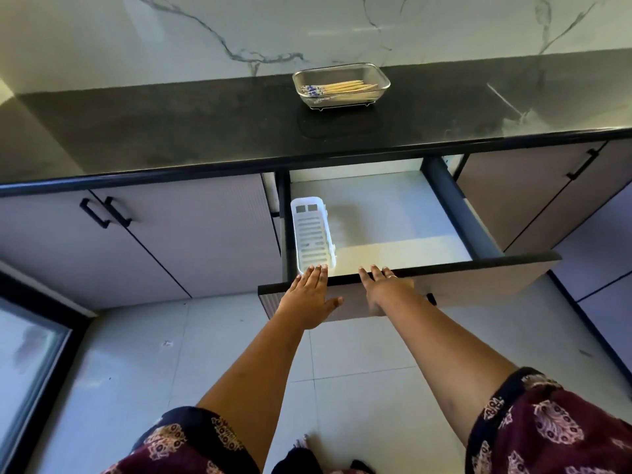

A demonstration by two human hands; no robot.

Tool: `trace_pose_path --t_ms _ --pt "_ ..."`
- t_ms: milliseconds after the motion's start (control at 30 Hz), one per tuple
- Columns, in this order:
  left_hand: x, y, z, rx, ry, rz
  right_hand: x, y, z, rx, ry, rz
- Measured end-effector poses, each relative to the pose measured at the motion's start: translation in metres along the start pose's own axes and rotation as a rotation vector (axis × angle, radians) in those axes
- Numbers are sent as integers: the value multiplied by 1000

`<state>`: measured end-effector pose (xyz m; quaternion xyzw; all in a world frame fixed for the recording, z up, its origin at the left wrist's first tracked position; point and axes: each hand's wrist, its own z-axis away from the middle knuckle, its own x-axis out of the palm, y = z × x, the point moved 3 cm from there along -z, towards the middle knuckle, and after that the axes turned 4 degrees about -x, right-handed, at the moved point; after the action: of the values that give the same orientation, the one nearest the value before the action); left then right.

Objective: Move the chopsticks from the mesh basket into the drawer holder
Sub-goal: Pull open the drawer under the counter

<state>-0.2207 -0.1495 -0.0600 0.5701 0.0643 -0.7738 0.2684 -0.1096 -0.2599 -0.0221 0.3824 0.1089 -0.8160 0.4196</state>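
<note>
Here, both empty, flat hands, left hand [309, 295] and right hand [386, 285], rest on the drawer [478, 278] front, the chopsticks [342, 88] lying crosswise in the mesh basket [383, 77] well beyond it, neither hand clearly nearer.

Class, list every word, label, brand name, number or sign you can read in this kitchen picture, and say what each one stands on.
No readable text anywhere.
Chopsticks in the mesh basket: blue markings at one end, a pattern too small to make out.
White holder in the drawer: slots only, no label.
Sleeves: printed motifs, no legible words.
</note>
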Motion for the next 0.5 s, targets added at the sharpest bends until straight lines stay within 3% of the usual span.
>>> trace_pose_path --t_ms 133,333,500 --pt "7 7 14 -26 2 28 2 -2 10 -16 -47 42" --pt "9 12 28 -32 -40 63 -9 -2 23 -47 -266 150" --pt "8 10 37 -62 -38 89 -9 -4 27 -60 -267 144"
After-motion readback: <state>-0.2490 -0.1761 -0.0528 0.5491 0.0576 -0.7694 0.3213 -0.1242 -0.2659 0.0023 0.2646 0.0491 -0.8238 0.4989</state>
